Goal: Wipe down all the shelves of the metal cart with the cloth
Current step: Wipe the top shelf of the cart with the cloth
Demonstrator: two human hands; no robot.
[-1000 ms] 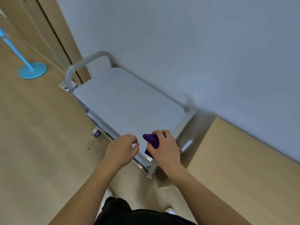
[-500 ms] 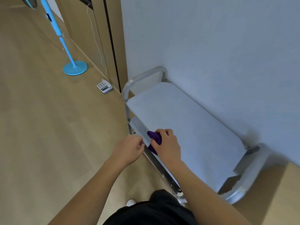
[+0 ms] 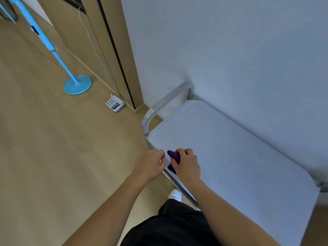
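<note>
Your right hand (image 3: 186, 163) grips the purple cloth (image 3: 173, 159) at the cart's top shelf (image 3: 230, 157) near edge; your left hand (image 3: 150, 164) curls empty, seemingly. Wiping looks barely begun; lower shelves are hidden.

One metal cart (image 3: 230, 166) fills the right half of the frame, with one top shelf in plain sight; any lower shelves are hidden beneath it, so their number cannot be told. One curved handle (image 3: 163, 105) rises at its far end. One purple cloth (image 3: 173, 159) shows at centre. Two hands appear: one left hand (image 3: 150, 165), one right hand (image 3: 186, 164). One blue stand (image 3: 78, 84) occupies the upper left, one telephone (image 3: 115, 103) lies beside it, and one white shoe (image 3: 175, 195) shows, perhaps with another hidden.
</note>
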